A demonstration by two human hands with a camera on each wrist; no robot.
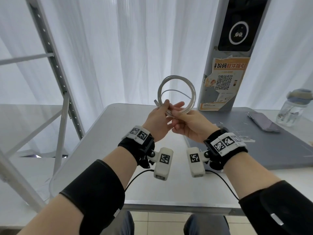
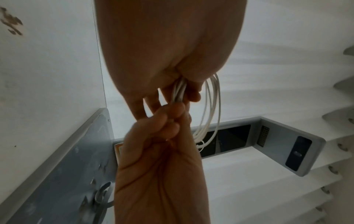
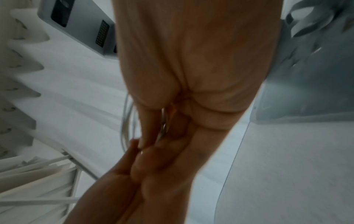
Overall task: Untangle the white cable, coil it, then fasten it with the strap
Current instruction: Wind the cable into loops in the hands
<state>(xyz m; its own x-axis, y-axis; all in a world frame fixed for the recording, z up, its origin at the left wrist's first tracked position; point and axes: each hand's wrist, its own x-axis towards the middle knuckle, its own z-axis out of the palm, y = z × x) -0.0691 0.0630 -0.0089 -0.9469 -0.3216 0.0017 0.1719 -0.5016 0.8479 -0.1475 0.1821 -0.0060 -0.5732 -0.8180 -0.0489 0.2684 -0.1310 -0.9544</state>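
Note:
The white cable (image 1: 176,77) is wound into a round coil of several loops and held upright above the table's far edge. My left hand (image 1: 165,107) grips the bottom of the coil from the left, and a connector end (image 1: 155,101) sticks out past its fingers. My right hand (image 1: 176,112) pinches the same gathered strands from the right, touching the left hand. In the left wrist view the loops (image 2: 215,106) hang beyond my curled left fingers (image 2: 193,92), with the right hand (image 2: 172,115) pinching the bundle. The right wrist view is blurred; cable strands (image 3: 124,121) show beside the hand. I cannot make out a strap.
A grey table (image 1: 118,150) lies below, with a darker mat (image 1: 254,146) on its right half. On the right are a phone (image 1: 263,122), a lidded jar (image 1: 294,107) and small clips (image 1: 243,137). A pillar with a QR poster (image 1: 223,82) stands behind, and a metal rack (image 1: 55,65) at left.

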